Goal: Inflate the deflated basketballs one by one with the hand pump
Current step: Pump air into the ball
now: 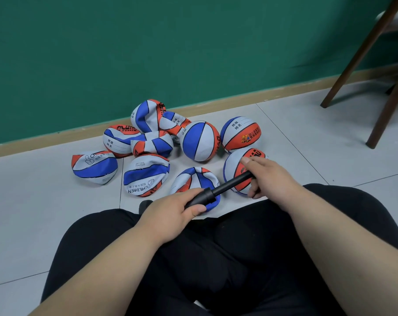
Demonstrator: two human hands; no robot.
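Tiled floor [45, 213]; right hand [271, 179] hides pump [227, 187] tip.

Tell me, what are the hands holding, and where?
A black hand pump: the left hand grips its thick end, the right hand its thin end, beside a basketball.

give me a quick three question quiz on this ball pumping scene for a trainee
1. True or false: the pump lies untouched on the floor.
2. Besides the pump, what does the right hand touch? A a round ball B a bucket C a shoe
3. Fill in: the wall behind the flat balls is ____.
Key: 1 false, the left hand and right hand grip it; 2 A; 3 green.
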